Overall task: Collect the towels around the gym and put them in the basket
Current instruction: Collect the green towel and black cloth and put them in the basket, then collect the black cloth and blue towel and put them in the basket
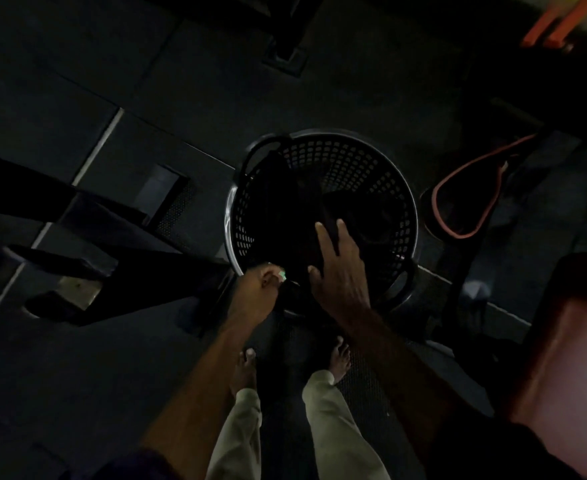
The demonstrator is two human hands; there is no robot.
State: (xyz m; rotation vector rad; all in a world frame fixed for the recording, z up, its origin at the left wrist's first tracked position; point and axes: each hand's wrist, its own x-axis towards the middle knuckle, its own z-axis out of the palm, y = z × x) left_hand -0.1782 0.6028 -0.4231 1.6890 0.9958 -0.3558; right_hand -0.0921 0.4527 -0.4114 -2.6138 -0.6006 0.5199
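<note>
A round black perforated basket point(364, 164) stands on the dark gym floor in front of my bare feet. A dark towel point(292, 209) hangs into it over the near-left side, hard to make out in the dim light. My left hand point(261, 292) is closed on the towel's near edge at the basket's rim. My right hand point(340, 271) lies over the towel inside the basket with its fingers spread. More dark cloth point(364, 216) lies at the basket's bottom.
Black machine frames and feet point(88, 258) stretch across the floor at the left. A red resistance band point(465, 199) loops on the floor to the right of the basket. A red padded bench point(569, 368) is at the lower right. A machine post point(285, 46) stands behind.
</note>
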